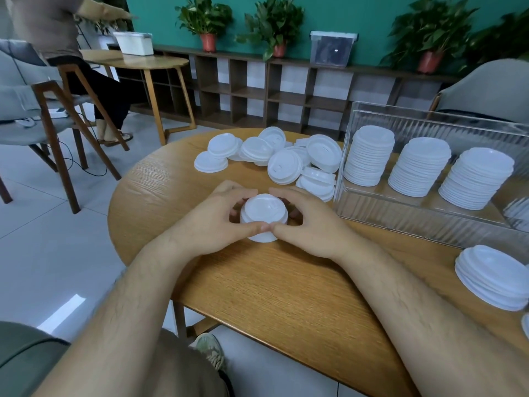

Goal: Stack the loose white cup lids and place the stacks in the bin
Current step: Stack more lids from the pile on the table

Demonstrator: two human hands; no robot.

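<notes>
Round wooden table (286,296) fills the view. At two o'clock a clear ribbed bin (400,222) holds three tall lid stacks (369,156). Loose white lids (283,164) lie heaped at twelve; a short stack (492,276) rests at four. At centre, left hand (211,222) and right hand (312,224) cup a small lid stack (263,213) between curled fingers, thumbs meeting.

A short stack (264,217) of white lids stood on the wooden table (286,282), clasped between the left hand (217,222) and the right hand (310,224), with loose lids (283,164) jumbled just beyond it, three tall stacks (419,167) upright side by side in the clear ribbed bin (400,217), and a low stack (492,277) outside its near wall.
</notes>
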